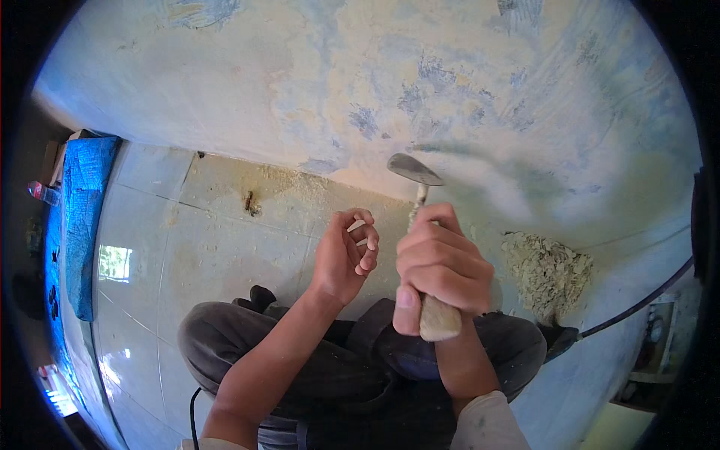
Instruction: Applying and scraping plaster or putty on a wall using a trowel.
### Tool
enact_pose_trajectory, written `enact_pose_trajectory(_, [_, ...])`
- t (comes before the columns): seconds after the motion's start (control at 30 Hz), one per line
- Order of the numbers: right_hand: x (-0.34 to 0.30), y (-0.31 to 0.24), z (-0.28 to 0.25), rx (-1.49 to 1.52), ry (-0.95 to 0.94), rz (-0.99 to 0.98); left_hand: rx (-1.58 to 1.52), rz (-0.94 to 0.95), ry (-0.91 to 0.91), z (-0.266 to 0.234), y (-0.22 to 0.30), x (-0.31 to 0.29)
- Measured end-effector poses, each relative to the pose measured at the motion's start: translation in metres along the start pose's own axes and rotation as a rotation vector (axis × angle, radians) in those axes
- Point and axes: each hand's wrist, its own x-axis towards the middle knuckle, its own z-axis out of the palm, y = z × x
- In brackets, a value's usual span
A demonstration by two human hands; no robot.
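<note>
My right hand (445,262) is wrapped round the pale, worn handle of a scraper (416,169). Its thin neck rises to a broad grey metal blade, which is up close in front of the wall (480,97); whether it touches cannot be made out. Blue, white and yellowish patches of worn paint and filler cover that wall. To the left of the tool, my left hand (346,251) hovers over my lap with its fingers loosely curled and apart, holding nothing.
A heap of pale flakes (547,274) lies at the wall's foot on the right, beside a dark cable (637,300). Crumbs and a small brown piece (250,201) are on the tiled floor (217,247). Blue sheeting (84,217) and a bottle (43,193) stand far left.
</note>
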Motion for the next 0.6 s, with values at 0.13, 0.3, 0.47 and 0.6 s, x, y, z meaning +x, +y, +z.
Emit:
enact_pose_trajectory(0.13, [0.002,0.006,-0.004,0.079,0.038,-0.023,0.014,0.002,0.048,0.002,-0.001,-0.001])
enact_pose_trajectory(0.3, [-0.001,0.015,-0.006,0.02,0.059,0.026,0.04,0.022,0.057,-0.001,-0.001,0.002])
enact_pose_trajectory(0.47, [-0.008,0.014,-0.001,-0.025,0.028,0.04,0.031,0.003,-0.013,-0.005,-0.001,0.003])
enact_pose_trajectory(0.6, [-0.011,0.015,0.005,-0.004,-0.005,-0.018,0.044,-0.005,0.008,-0.005,-0.001,0.002])
